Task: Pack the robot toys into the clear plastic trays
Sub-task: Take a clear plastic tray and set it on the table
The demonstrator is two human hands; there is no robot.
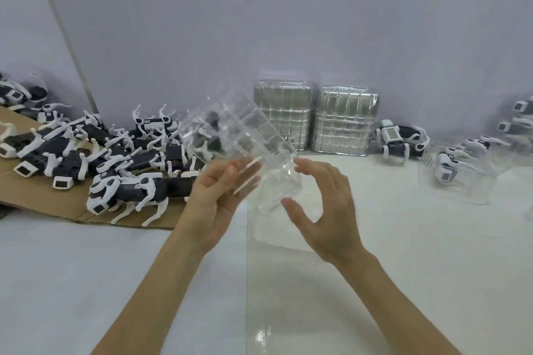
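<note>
Step in hand, as we judged it: readying one empty, ribbed clear plastic tray (230, 147) before loading. The tray was held aloft, tilted, above the white worktop (403, 239) and just right of the heap of black-and-white robot dog toys (121, 158) on the brown cardboard sheet (57, 204). The left hand (219, 190), palm up and forearm angled inward, gripped the tray's lower wall, with its fingers showing through the plastic; we could not make out the thumb's position. The right hand (320, 204) was spread, holding nothing, thumb and fingertips at the tray's near corner. To do this well, we would turn the cavity upward, check that only one thin shell was taken, and support it lightly to avoid buckling.
</note>
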